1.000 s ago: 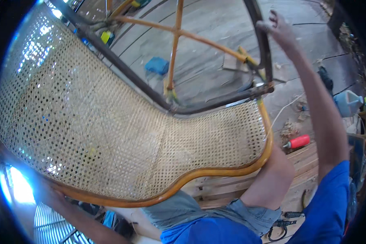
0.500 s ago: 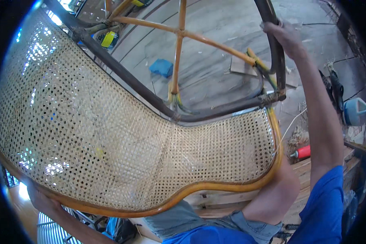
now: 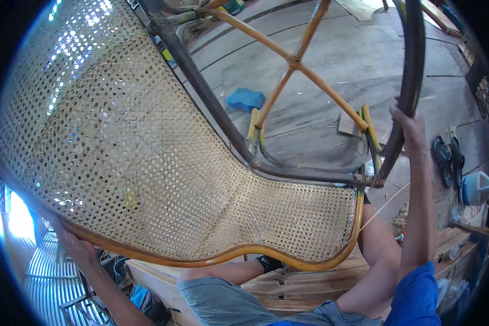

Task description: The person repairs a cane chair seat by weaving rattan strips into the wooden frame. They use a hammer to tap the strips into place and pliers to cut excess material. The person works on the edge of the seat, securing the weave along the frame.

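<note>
While tilted over lap, woven cane chair seat [image 3: 146, 163] fills head view. Left hand [image 3: 73, 247] closed on its lower bent rim; right hand [image 3: 410, 127] wrapped around dark frame bar [image 3: 413, 70]. Wooden floor [image 3: 353, 65] beyond.

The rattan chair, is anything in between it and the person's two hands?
No. The left hand grips the rattan chair by its lower rim, and the right hand holds its dark curved frame bar directly.
</note>
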Motion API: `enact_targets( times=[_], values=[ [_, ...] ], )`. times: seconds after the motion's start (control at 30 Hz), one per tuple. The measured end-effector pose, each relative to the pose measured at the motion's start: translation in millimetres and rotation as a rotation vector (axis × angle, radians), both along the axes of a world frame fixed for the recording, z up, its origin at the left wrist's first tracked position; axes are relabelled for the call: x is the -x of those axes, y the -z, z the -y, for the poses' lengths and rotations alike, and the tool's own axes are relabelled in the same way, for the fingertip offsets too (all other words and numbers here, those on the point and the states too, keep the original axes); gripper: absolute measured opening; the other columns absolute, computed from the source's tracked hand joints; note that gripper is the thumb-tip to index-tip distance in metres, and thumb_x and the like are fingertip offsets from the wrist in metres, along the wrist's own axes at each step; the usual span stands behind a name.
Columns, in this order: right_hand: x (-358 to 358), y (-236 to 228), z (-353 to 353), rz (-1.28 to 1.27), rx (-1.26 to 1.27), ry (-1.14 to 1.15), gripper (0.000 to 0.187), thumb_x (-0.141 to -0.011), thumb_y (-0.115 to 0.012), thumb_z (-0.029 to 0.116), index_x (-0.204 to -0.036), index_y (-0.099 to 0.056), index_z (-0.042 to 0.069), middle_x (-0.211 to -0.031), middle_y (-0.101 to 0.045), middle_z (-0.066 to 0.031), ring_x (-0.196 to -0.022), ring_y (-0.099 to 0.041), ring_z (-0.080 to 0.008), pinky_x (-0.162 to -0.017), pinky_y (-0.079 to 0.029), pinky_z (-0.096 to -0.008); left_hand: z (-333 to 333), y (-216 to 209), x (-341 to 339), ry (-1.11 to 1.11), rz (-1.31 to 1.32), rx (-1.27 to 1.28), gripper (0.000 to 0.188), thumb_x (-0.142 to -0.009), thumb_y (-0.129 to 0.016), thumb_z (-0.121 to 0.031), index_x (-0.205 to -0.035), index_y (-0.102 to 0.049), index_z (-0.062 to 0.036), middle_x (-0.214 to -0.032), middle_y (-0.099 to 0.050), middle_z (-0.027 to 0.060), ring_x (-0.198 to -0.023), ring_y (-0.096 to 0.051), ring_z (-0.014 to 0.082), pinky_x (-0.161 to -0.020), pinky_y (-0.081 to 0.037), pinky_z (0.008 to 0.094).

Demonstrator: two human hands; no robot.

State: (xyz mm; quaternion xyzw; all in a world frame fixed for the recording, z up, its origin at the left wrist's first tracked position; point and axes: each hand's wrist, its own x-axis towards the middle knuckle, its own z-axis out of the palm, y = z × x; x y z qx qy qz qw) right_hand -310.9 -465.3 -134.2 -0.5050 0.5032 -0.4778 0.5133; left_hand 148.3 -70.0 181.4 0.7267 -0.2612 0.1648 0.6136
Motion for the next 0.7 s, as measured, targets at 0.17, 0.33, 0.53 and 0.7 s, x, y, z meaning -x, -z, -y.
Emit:
enact_targets(
  times=[0.17, 0.33, 0.53, 0.7],
  values=[
    [11, -1, 3, -0.003, -0.020, -0.086, 0.030, -0.073, -0.068, 0.013, -0.100, -0.060, 0.004, -0.081, -0.054, 0.0021, -0.071, -0.049, -0.0081, -0.063, -0.040, -0.0237, 18, 5, 31, -0.168, 0.269, -0.294, 0.065, -0.097, -0.030, -0.048, -0.140, -0.026, 0.0010, -0.134, -0.041, 0.0162, -0.122, -0.042, 0.0209, -0.103, -0.034, 0.0341],
    [5, -5, -2, 0.063, 0.039, -0.067, 0.035, -0.073, -0.070, 0.013, -0.103, -0.059, 0.001, -0.086, -0.056, 0.0002, -0.076, -0.052, -0.0092, -0.069, -0.042, -0.0240, 1, 2, 21, -0.230, 0.512, -0.560, 0.057, -0.098, -0.029, -0.041, -0.140, -0.026, -0.0024, -0.130, -0.046, 0.0153, -0.114, -0.050, 0.0226, -0.098, -0.040, 0.0330],
    [16, 5, -9, 0.137, 0.104, 0.004, 0.040, -0.074, -0.069, 0.008, -0.112, -0.056, 0.000, -0.095, -0.057, -0.0019, -0.087, -0.053, -0.0105, -0.080, -0.043, -0.0255, -11, 14, -15, -0.262, 0.482, -0.570, 0.061, -0.096, -0.036, -0.044, -0.136, -0.032, 0.0027, -0.129, -0.048, 0.0129, -0.112, -0.051, 0.0247, -0.096, -0.041, 0.0325],
    [36, -11, -22, -0.100, 0.201, -0.037, 0.056, -0.075, -0.069, 0.016, -0.124, -0.049, -0.002, -0.108, -0.056, -0.0067, -0.100, -0.052, -0.0142, -0.089, -0.040, -0.0307, 31, 110, -111, 0.039, -0.026, -0.162, 0.070, -0.095, -0.029, -0.054, -0.137, -0.031, 0.0020, -0.138, -0.040, 0.0118, -0.124, -0.040, 0.0235, -0.105, -0.028, 0.0325]
  ],
)
